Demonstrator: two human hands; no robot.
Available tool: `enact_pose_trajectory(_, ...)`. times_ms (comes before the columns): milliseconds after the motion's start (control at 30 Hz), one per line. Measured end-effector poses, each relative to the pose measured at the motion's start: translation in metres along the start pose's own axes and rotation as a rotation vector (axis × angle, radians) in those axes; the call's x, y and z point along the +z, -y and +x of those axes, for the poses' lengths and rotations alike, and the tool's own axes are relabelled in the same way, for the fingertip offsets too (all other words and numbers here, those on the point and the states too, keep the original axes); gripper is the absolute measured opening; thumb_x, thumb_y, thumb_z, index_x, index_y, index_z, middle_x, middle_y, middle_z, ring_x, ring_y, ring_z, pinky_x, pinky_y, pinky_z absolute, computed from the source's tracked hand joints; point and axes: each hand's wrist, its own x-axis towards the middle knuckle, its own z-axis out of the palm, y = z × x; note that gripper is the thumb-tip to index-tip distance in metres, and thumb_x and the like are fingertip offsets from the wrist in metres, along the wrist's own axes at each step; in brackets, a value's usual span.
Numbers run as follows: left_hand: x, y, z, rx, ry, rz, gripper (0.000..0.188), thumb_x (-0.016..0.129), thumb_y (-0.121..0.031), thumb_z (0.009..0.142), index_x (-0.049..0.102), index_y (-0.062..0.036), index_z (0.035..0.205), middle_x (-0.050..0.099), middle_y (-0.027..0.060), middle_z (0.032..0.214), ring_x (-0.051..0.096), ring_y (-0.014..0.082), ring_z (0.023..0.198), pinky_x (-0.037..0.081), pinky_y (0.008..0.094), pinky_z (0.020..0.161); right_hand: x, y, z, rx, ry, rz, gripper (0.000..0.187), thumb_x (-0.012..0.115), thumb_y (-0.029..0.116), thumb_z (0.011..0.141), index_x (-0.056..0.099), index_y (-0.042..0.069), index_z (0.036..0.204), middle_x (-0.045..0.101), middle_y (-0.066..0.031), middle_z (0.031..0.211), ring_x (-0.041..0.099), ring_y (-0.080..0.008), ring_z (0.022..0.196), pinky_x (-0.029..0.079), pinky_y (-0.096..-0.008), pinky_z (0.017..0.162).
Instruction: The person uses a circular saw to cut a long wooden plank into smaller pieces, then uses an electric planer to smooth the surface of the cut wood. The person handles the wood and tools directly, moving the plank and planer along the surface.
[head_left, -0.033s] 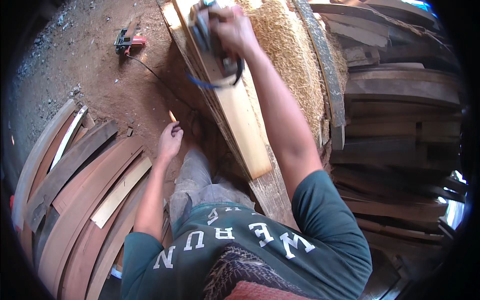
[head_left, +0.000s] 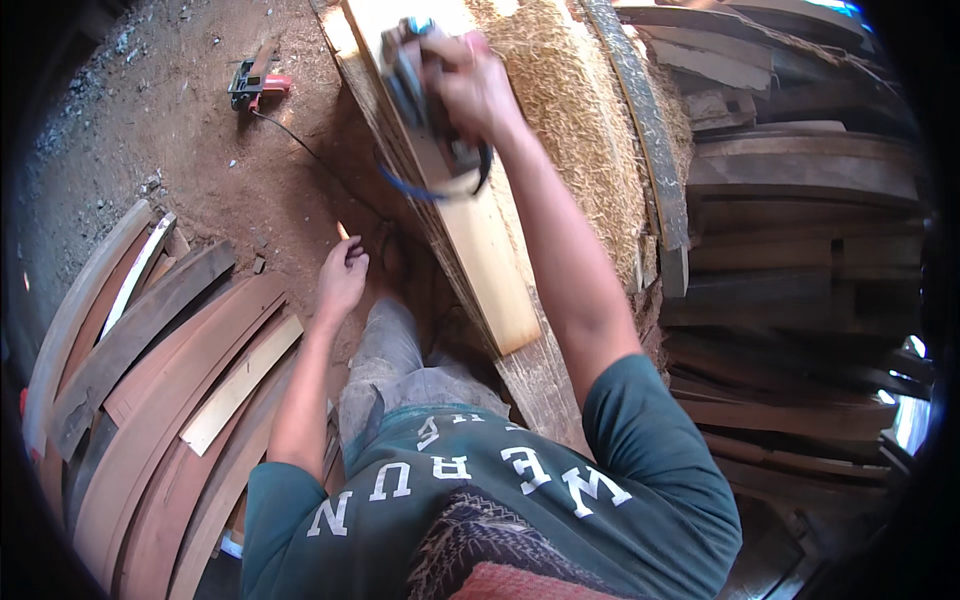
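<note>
My right hand (head_left: pixel 475 90) is wrapped round the handle of a handheld electric planer (head_left: pixel 428 95), smeared by motion. The planer rests on the upper face of a long pale timber (head_left: pixel 492 270), toward its far part. From its near end hangs a blue cord (head_left: pixel 410 188), looped across the timber. My left hand (head_left: pixel 343 275) hangs in the air left of the timber, its fingers curled. A short orange sliver (head_left: pixel 343 231) shows at those fingertips; I cannot make out what it is.
Heaped wood shavings (head_left: pixel 560 130) lie right of the timber, beside a grey edge board (head_left: pixel 640 120). Dark planks (head_left: pixel 800 170) are stacked at right. Curved boards (head_left: pixel 180 400) lie at lower left. A red corded power tool (head_left: pixel 262 86) sits on the dirt floor.
My right hand has drawn the planer a little nearer along the timber, and the cord loop has come with it. My left hand has hardly moved.
</note>
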Motion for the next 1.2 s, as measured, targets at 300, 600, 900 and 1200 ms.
enact_pose_trajectory(300, 0.114, -0.172, -0.126, 0.779, 0.549, 0.252, 0.037, 0.074, -0.016, 0.093, 0.071, -0.0058, 0.128, 0.073, 0.0179, 0.117, 0.07, 0.0388, 0.111, 0.056, 0.0482, 0.101, -0.145, -0.049, -0.506, 0.502, 0.184, 0.252, 0.04, 0.076, 0.011, 0.092, 0.072, 0.006, 0.131, 0.078, -0.0196, 0.118, 0.076, -0.0315, 0.116, 0.059, -0.0418, 0.099)
enact_pose_trajectory(600, 0.099, -0.165, -0.126, 0.686, 0.187, 0.283, 0.048, 0.076, -0.013, 0.091, 0.066, -0.0037, 0.137, 0.067, 0.0204, 0.133, 0.063, 0.0403, 0.126, 0.051, 0.048, 0.112, -0.133, -0.044, -0.436, 0.453, 0.131, 0.246, 0.031, 0.072, 0.006, 0.085, 0.072, 0.002, 0.116, 0.078, -0.0262, 0.106, 0.077, -0.0431, 0.103, 0.061, -0.0471, 0.09)
enact_pose_trajectory(900, -0.008, -0.006, -0.069, 0.051, 0.159, 0.478, 0.053, 0.076, -0.019, 0.094, 0.062, 0.0001, 0.142, 0.066, 0.0287, 0.135, 0.06, 0.0458, 0.131, 0.048, 0.0507, 0.114, -0.058, -0.013, -0.135, 0.205, 0.172, 0.111, 0.024, 0.066, 0.011, 0.085, 0.075, -0.001, 0.103, 0.076, -0.0303, 0.097, 0.076, -0.0448, 0.098, 0.06, -0.0516, 0.086)
enact_pose_trajectory(1200, -0.039, 0.103, -0.064, -0.481, 0.254, 0.239, 0.055, 0.073, -0.021, 0.096, 0.062, 0.0047, 0.144, 0.069, 0.03, 0.138, 0.067, 0.0431, 0.129, 0.053, 0.0458, 0.111, 0.033, 0.032, 0.155, -0.191, 0.045, -0.07, 0.032, 0.055, 0.038, 0.103, 0.079, 0.026, 0.121, 0.077, -0.023, 0.095, 0.079, -0.0366, 0.091, 0.064, -0.0477, 0.084)
